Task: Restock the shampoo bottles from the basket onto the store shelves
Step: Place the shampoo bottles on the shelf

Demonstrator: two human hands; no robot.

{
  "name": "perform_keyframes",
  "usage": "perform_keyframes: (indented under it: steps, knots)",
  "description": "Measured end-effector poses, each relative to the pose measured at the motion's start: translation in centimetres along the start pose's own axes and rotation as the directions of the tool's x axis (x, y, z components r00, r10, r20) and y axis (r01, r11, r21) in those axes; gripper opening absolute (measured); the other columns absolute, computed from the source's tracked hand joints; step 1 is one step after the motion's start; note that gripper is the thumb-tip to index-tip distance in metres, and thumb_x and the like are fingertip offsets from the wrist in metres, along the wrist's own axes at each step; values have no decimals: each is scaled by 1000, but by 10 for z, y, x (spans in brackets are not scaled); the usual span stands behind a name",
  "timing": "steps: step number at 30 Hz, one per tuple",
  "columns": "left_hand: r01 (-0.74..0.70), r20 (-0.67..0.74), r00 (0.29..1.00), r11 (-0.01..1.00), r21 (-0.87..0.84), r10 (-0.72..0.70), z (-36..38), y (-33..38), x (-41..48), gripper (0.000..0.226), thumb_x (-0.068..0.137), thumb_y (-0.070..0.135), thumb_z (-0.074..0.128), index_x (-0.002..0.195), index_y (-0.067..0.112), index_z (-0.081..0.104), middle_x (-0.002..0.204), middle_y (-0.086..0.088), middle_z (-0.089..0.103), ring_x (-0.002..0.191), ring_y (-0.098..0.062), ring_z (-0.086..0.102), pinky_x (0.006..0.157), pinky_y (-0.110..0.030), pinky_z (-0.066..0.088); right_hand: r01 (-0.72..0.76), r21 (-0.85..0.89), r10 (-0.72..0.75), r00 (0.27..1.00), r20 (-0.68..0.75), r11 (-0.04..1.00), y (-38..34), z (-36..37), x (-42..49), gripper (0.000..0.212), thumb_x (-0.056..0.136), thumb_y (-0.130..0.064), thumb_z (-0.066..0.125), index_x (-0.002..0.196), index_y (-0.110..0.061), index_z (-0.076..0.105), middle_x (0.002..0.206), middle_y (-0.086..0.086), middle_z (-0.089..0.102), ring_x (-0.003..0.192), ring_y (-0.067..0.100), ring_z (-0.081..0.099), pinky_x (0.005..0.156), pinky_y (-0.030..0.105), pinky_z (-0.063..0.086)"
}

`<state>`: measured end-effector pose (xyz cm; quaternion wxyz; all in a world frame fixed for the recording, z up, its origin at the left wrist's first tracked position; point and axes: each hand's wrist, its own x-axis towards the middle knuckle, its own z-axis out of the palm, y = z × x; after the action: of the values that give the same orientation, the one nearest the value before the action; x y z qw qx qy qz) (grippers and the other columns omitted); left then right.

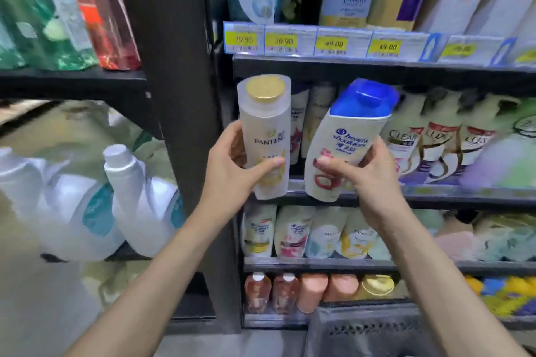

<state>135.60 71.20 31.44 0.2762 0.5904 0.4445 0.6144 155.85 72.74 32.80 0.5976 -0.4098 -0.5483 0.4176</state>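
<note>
My left hand (232, 165) grips a white Pantene shampoo bottle (265, 127) with a gold cap, held upright in front of the left end of the middle shelf (435, 195). My right hand (365, 171) holds a white Head & Shoulders bottle (345, 136) with a blue cap, tilted to the right, its base near the shelf's front edge. Behind both bottles stand other shampoo bottles in a row. The dark basket (368, 330) shows at the bottom, below my right forearm; its contents are hidden.
A black upright post (179, 95) splits the shelving. Left of it stand large white jugs (139, 200) and green and red bottles above. Price tags (342, 42) line the upper shelf edge. Clear and Lux bottles (441, 139) fill the middle shelf's right side; lower shelves are packed.
</note>
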Motion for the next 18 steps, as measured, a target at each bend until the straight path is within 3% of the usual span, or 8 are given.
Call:
perform_keyframes:
  steps: [6,10,14,18]
  knots:
    - [-241,-57,970,970,-40,238,9,-39,-5,59,73,14,87,125,13,58,120,4,69,113,-10,65,96,-35,55,244,116,-246,969,-3,963,41,7,7,48,67,4,80,107,-14,59,96,0,75,90,14,72,73,23,56]
    - [-361,-74,930,932,-3,360,11,-47,-2,60,73,15,87,125,9,58,118,2,69,111,-12,66,93,-37,56,345,183,-350,937,-5,921,63,22,18,47,67,13,76,104,-9,57,84,-5,75,81,9,71,70,23,55]
    - [-411,-94,906,911,35,413,7,-50,3,60,74,16,87,126,10,57,119,1,68,111,-13,66,91,-37,57,368,182,-373,928,-4,912,79,30,34,45,67,13,77,97,-15,58,87,-3,74,82,11,71,73,28,58]
    - [-409,-120,901,908,85,417,8,-47,6,62,75,18,85,129,13,56,121,4,67,112,-8,64,90,-30,57,296,103,-302,952,41,949,86,31,57,45,67,6,81,99,-17,59,96,3,73,87,16,72,75,33,60]
